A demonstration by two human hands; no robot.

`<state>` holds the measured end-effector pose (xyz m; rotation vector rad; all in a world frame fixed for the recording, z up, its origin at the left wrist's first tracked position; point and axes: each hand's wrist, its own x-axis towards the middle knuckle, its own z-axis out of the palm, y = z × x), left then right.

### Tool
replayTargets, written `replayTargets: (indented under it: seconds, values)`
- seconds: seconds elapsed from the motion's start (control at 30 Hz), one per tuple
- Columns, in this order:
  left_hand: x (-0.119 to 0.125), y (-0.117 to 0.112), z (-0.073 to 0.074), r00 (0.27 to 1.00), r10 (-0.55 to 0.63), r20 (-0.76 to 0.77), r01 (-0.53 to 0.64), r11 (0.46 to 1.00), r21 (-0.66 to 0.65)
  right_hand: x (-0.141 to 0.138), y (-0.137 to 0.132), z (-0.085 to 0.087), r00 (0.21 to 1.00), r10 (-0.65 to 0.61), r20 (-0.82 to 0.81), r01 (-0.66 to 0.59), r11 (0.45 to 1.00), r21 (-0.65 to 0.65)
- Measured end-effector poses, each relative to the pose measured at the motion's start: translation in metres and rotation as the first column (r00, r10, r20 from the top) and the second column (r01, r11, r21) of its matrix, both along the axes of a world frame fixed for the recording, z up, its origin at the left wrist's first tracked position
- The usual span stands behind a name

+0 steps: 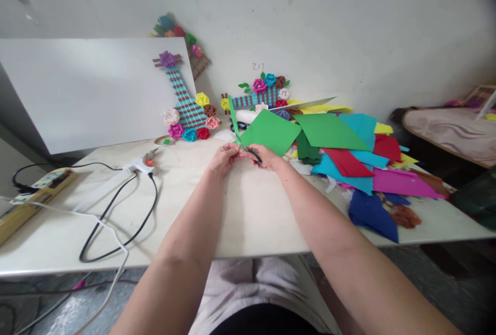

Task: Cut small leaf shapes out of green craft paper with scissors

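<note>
My right hand (265,156) is closed around the black handles of a pair of scissors (254,156), whose blades point up and to the left. Close beside it, my left hand (225,156) pinches the lower end of a narrow green paper strip (233,115) that stands up and away from me. The blades lie against or very near the strip; whether they touch it I cannot tell. Just beyond both hands lies a green paper sheet (270,132). Behind the strip rests a dark ring-shaped item (239,126), possibly a tape roll.
On the left are a white glue gun (138,165) with a looped black cable and a power strip (42,187). A heap of coloured paper (349,159) covers the right side. Two flower-trimmed paper guitars (186,105) lean at the back, beside a white board (93,92).
</note>
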<state>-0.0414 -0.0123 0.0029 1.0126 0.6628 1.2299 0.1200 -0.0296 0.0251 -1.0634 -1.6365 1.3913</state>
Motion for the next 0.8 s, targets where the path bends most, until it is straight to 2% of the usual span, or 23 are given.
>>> replayTargets:
  seconds: [0.17, 0.53, 0.8]
  values:
    - [0.0, 0.001, -0.001, 1.0, -0.008, 0.001, 0.008, 1.0, 0.009, 0.0, -0.001, 0.0, 0.999, 0.0, 0.035, 0.0, 1.0, 0.006]
    - [0.0, 0.0, 0.0, 1.0, 0.022, 0.009, -0.021, 1.0, -0.018, 0.0, 0.016, -0.019, 1.0, 0.021, -0.019, -0.02, 0.999, 0.045]
    - [0.0, 0.001, -0.002, 1.0, -0.005, 0.029, 0.005, 1.0, -0.017, -0.003, 0.004, -0.006, 0.999, -0.048, 0.0, 0.048, 0.998, 0.035]
